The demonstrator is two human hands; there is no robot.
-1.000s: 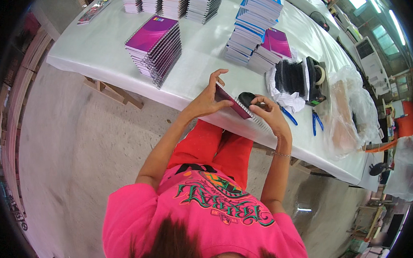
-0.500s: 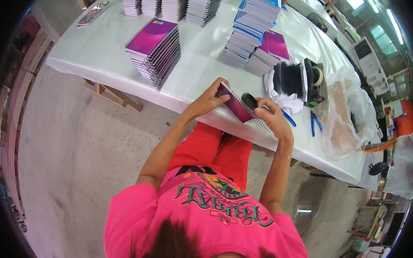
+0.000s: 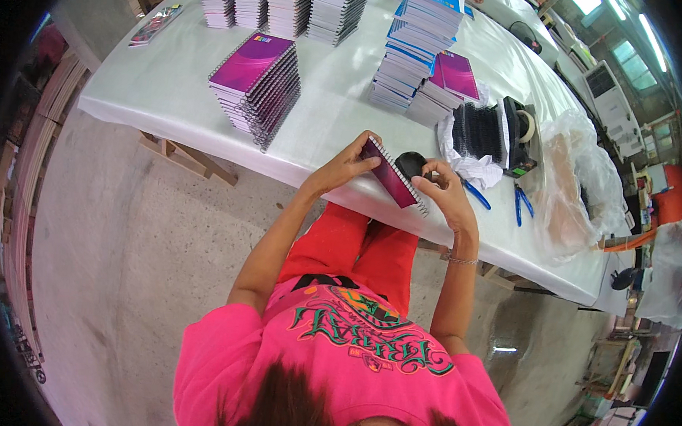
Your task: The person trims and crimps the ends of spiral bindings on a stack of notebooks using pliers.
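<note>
The notebook (image 3: pixel 392 173), a purple spiral-bound one, sits at the centre of the frame, over the near edge of the white table (image 3: pixel 330 113), and it has tipped more steeply on edge than half a second ago, its wire spine turned toward the lower right. The left hand (image 3: pixel 348 164) is clamped on its upper end, thumb and fingers pinching the cover; the right hand (image 3: pixel 442 191) has slid in to the spine, fingers closed around the lower end. To my eye the work on the binding is under way rather than finished. Outward from there: one purple stack (image 3: pixel 259 84) at upper left, one mixed blue-and-purple stack (image 3: pixel 428 49) at upper centre, four grey stacks (image 3: pixel 281 5) along the top edge, two blue-handled pliers (image 3: pixel 501 201), one bundle of black coils (image 3: pixel 478 131), one clear bag (image 3: pixel 578 178) at right.
</note>
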